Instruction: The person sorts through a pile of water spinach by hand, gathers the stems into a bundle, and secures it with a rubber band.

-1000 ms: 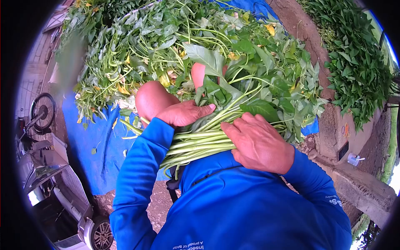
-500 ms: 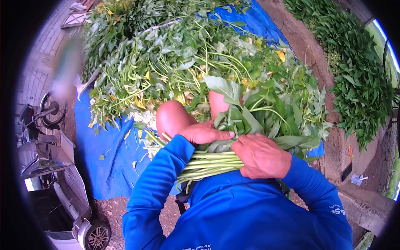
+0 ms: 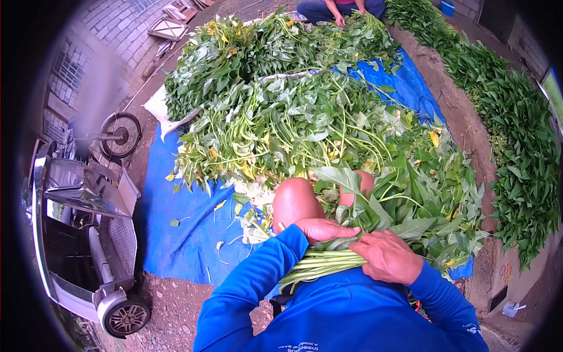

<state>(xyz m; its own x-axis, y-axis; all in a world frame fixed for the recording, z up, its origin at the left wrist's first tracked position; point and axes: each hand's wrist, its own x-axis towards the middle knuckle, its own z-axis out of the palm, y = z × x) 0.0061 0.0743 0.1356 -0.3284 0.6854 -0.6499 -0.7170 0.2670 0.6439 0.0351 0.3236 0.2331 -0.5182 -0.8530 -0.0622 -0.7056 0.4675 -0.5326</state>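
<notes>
A bunch of long-stemmed leafy greens [image 3: 319, 264] lies across my lap, its pale stems pointing left and broad leaves spreading to the right. My left hand [image 3: 325, 230] rests over the top of the bunch, thumb stretched toward the right hand and the other fingers curled out of sight among the leaves. Wrapped around the bunch near its middle is my right hand [image 3: 390, 256], its fingertips close to the left thumb. Just beyond my knees, a wide heap of loose greens [image 3: 281, 129] with some yellow leaves covers much of a blue tarp [image 3: 187, 240].
Another person's hand [image 3: 340, 21] is at the far end of the heap. A long row of greens [image 3: 522, 158] runs along the right side. To the left stand a sidecar-like vehicle [image 3: 94, 246] and a wheel [image 3: 120, 136]. A blue bucket [image 3: 447, 7] sits at the far right.
My view has tilted up and shifted left, bringing the other person and more of the heap into sight. Both hands stay on the bunch, with little change in their grip.
</notes>
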